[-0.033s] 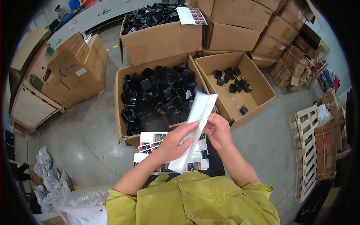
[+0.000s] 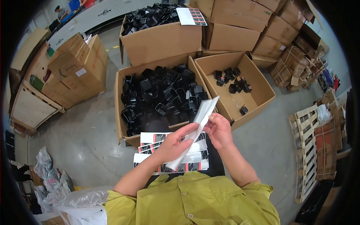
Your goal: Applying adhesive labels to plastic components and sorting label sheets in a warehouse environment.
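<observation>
A folded white sheet slants up and away to the right in front of me. My left hand is closed around its lower left part, thumb on one side and fingers on the other. With its fingertips my right hand pinches the sheet's right edge; the fingers' far side is hidden. Beneath the sheet, printed sticker sheets in white, red and black lie in an overlapping pile on my lap. Just beyond stands a cardboard box heaped with black plastic parts.
Right of that box, another open carton holds several black pieces. A farther box of black parts carries a sticker sheet. Stacked cartons stand behind. A wooden pallet leans at right; plastic bags lie at left.
The folded white sheet has tilted slightly, its far end dropping to the right and looking narrower. Both hands keep their hold almost unmoved.
</observation>
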A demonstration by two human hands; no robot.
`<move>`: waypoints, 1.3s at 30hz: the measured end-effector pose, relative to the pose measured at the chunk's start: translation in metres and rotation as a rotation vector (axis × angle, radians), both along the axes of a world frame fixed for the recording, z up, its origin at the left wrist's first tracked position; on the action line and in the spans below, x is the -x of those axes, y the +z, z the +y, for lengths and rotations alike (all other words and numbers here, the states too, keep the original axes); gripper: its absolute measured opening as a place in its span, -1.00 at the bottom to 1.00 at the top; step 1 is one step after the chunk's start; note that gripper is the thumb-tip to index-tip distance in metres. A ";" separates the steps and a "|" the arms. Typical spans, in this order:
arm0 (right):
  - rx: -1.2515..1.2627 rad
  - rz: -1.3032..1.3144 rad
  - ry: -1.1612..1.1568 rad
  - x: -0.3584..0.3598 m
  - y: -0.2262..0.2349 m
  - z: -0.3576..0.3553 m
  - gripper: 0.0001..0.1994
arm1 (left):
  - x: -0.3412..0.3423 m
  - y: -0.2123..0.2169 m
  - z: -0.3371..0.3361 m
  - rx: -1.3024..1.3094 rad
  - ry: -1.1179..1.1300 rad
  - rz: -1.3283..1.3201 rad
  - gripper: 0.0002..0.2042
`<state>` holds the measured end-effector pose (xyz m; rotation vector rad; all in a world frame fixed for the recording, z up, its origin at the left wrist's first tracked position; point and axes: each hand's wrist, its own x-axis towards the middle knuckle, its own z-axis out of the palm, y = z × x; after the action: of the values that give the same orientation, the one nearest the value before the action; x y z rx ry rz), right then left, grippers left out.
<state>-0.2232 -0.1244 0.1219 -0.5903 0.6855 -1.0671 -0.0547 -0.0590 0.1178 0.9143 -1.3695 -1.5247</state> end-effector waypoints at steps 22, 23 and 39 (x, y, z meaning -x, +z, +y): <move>0.714 1.100 0.998 -0.004 0.113 -0.024 -0.79 | -0.052 0.068 0.009 -0.298 0.337 -0.101 -0.81; 0.764 1.001 0.984 0.003 0.093 -0.030 -0.85 | -0.055 0.065 0.008 -0.349 0.407 -0.023 -0.84; 0.277 0.652 0.868 -0.009 0.023 -0.001 -0.85 | -0.076 0.035 0.049 -0.341 0.431 -0.106 -0.82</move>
<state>-0.2137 -0.1255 0.1452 -1.3547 0.7246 -0.1299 0.0218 -0.0104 0.1529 1.4173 -0.9128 -1.4040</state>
